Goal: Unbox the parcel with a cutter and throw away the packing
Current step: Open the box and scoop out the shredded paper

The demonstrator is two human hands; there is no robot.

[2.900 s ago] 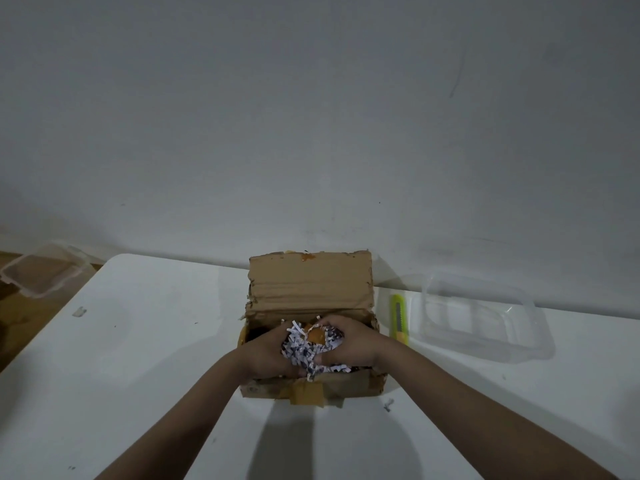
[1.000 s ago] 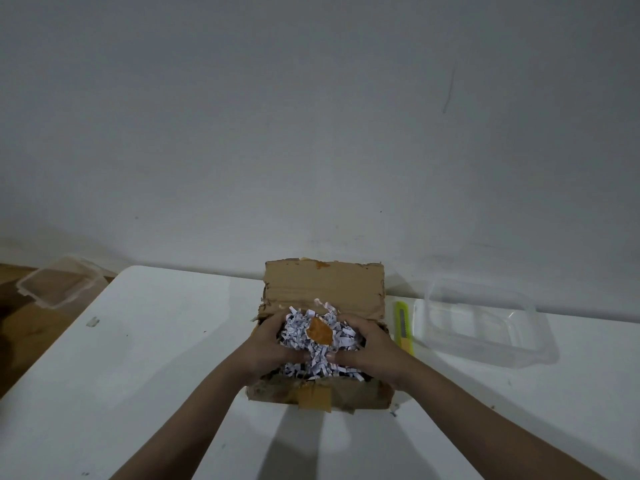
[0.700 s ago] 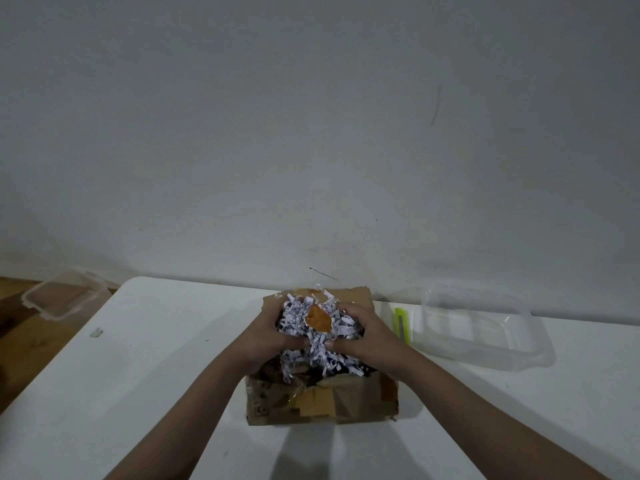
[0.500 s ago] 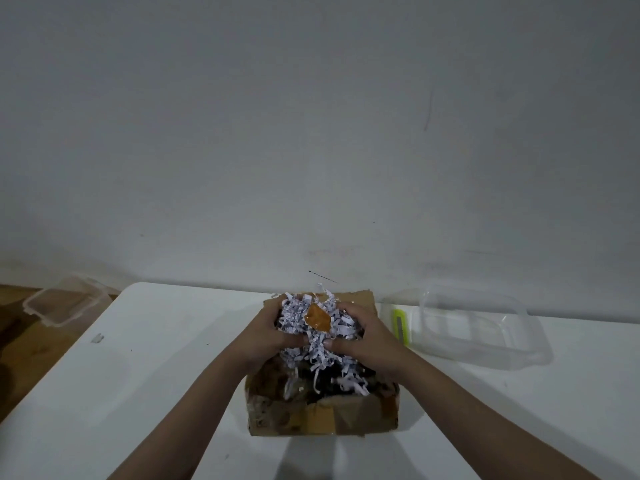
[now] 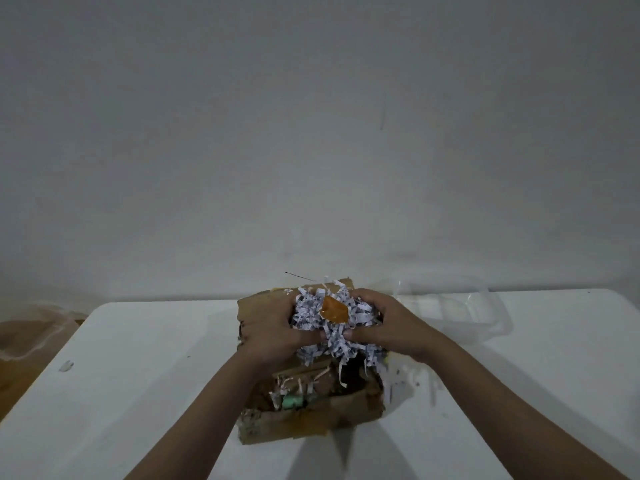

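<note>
A brown cardboard box (image 5: 304, 422) stands open on the white table (image 5: 131, 375). Above it I hold a clump of shredded white paper packing (image 5: 329, 327) with an orange scrap (image 5: 334, 310) on top. My left hand (image 5: 273, 329) grips the clump's left side and my right hand (image 5: 384, 323) grips its right side. Loose strips dangle from the clump into the box. Inside the box lie more shreds and a small green item (image 5: 293, 401). The cutter is hidden behind my right hand.
A clear plastic container (image 5: 460, 310) sits on the table to the right of the box, near the wall. Another clear container (image 5: 34, 336) lies on the brown floor beyond the table's left edge. A small scrap (image 5: 65, 366) lies near that edge.
Both hands have lifted the paper clump up out of the box. The box interior now shows below it. The view has tilted, and the cutter has gone out of sight.
</note>
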